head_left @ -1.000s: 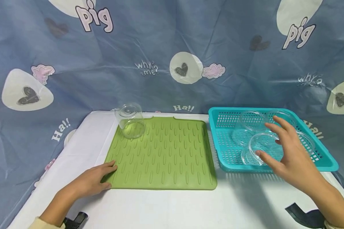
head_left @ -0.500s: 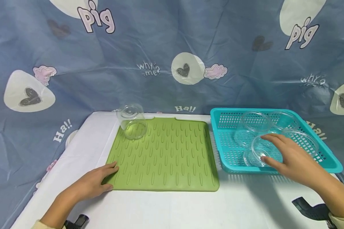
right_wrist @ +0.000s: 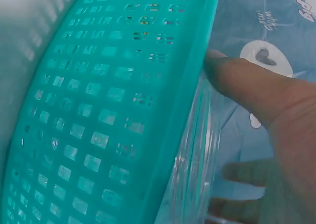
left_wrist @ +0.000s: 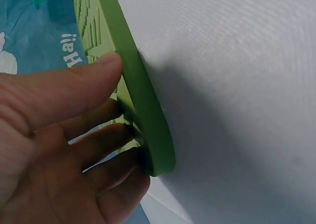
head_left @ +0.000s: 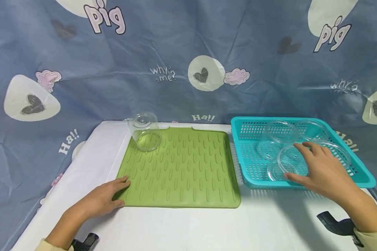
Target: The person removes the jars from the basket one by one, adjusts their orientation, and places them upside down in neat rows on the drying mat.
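Observation:
My left hand [head_left: 102, 197] rests at the near left corner of a green ridged drying mat [head_left: 176, 167]. Its thumb [left_wrist: 106, 66] touches the mat's front edge, while the fingers [left_wrist: 101, 142] lie against the left end. On the right, my right hand [head_left: 325, 170] grips a clear cup [head_left: 282, 169] in the front of a turquoise basket [head_left: 264, 183]. The thumb [right_wrist: 232, 75] is at the cup's rim beside the basket edge; the other fingers reach over the far side, partly hidden. Another clear cup [head_left: 144, 134] stands upside down on the mat's far left corner.
More clear cups [head_left: 276, 130] stand mouth up in the basket behind and beside the gripped one. White cloth [head_left: 188, 226] covers the table. A blue printed curtain [head_left: 176, 45] hangs right behind the mat and basket.
My right hand has come down from above the basket onto the front cup, its fingers closing around the rim. That cup has shifted slightly right. The left hand has stayed on the mat's corner.

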{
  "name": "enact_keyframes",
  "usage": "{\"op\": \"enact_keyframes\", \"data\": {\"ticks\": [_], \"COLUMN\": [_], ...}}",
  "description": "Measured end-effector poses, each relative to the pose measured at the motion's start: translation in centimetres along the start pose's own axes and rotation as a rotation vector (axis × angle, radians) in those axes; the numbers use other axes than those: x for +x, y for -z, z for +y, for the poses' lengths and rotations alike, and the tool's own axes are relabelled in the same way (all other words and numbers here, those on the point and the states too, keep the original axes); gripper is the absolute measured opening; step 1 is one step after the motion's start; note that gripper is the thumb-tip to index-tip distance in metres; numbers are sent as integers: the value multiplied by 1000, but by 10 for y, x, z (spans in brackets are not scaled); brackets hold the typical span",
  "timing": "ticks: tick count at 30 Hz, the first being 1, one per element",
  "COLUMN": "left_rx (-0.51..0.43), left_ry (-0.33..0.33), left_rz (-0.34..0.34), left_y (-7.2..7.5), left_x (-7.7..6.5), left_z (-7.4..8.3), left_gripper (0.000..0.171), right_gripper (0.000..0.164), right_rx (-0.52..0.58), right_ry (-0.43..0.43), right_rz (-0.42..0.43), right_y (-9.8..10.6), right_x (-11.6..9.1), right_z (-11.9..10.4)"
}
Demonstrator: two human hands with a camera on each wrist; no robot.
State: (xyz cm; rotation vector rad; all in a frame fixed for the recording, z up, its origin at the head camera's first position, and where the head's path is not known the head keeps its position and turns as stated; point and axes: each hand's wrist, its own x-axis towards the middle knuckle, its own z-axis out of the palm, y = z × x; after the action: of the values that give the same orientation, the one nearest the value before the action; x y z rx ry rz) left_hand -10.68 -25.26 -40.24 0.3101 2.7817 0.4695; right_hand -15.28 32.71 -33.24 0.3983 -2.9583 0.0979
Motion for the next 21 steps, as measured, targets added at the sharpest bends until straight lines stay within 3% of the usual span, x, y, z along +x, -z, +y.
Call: {"op": "enact_keyframes", "data": {"ticks": [5, 12, 21], "left_rx": [-2, -10, -4], "left_ry": [3, 14, 21], "left_rz": [8, 10, 1], "left_y": [1, -1, 0], "left_x": [0, -2, 0], "left_z": [0, 1, 4], "left_gripper": [62, 60, 60], "right_gripper": [118, 122, 122], "right_rx": [11, 2, 81], "right_ry": [-52, -71, -78], "right_rz": [-116, -127, -145], "right_y": [1, 0, -6], "right_x": [4, 8, 11], "right_z": [2, 1, 4]}}
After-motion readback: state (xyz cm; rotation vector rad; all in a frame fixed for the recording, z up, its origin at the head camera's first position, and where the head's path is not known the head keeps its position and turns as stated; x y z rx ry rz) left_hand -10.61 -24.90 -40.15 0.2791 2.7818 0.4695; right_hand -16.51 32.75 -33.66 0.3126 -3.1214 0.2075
